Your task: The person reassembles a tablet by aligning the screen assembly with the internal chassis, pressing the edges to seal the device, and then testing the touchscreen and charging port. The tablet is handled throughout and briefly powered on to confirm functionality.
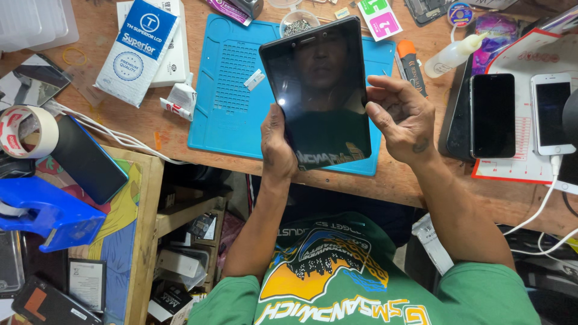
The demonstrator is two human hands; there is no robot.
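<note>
Your left hand (276,147) clamps the lower left corner of a black tablet (317,90), thumb on the glossy screen and fingers hidden behind it, while your right hand (402,117) rests against the tablet's right edge with fingers loosely curled, thumb near the glass; whether that hand truly grips cannot be told. You hold the tablet tilted, its top leaning left, above a blue silicone work mat (232,96) with a ribbed grid of small pockets, lying on a worn wooden bench (385,177). On the mat, just left of the tablet, sits a small white label strip (254,79). Further left, a white-and-blue rectangular pouch (137,51) lies aslant over a white box (174,57), with a small white glue tube (180,99) just below them. Above the mat's right corner lies a white card with green and pink squares (380,18); near it are an orange-capped tool (411,63) and a clear squeeze bottle (451,55). To your right, a black phone (492,114) and a white phone (552,114) rest on a red-bordered white sheet (530,60). At far left sit a roll of tape (27,131), a dark phone with a blue rim (87,159) and a blue tape dispenser (48,216). Both forearms rise bare from green sleeves.
</note>
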